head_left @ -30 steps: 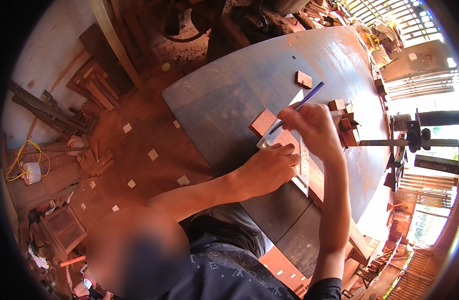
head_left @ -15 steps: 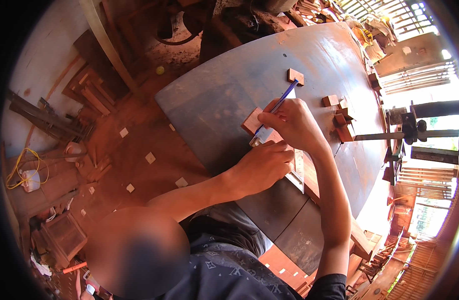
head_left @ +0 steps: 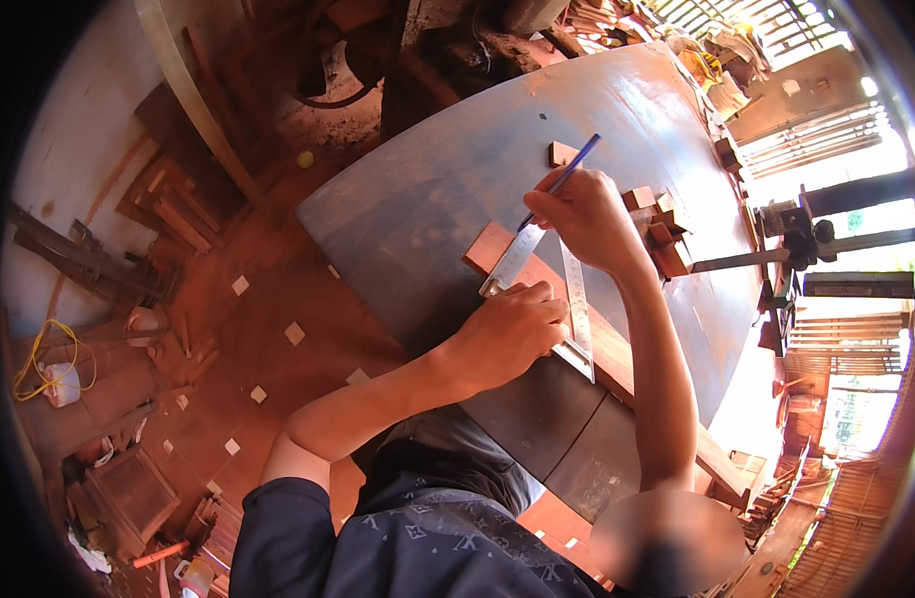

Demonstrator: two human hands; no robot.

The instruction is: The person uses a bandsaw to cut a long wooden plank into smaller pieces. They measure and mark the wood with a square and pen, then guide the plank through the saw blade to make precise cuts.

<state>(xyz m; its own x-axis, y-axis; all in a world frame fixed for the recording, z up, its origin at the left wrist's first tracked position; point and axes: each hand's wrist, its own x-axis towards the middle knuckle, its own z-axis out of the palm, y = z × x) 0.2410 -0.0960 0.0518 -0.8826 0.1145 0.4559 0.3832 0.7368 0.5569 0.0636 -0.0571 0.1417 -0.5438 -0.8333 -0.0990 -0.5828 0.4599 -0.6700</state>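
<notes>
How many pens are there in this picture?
1. The blue pen is in the right hand, its tip near the metal square; others may be hidden.

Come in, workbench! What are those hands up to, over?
Left fingers on metal square, over wooden board. Right fingers holding blue pen, tip near square. Wooden blocks to the right.

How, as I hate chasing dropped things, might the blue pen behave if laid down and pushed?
The blue pen is probably light, being so slim. It looks fairly stiff: its visible length runs straight. Pushed on the table, which looks flat, it may well roll, though its barrel is too small here to tell whether it is round or faceted.
</notes>
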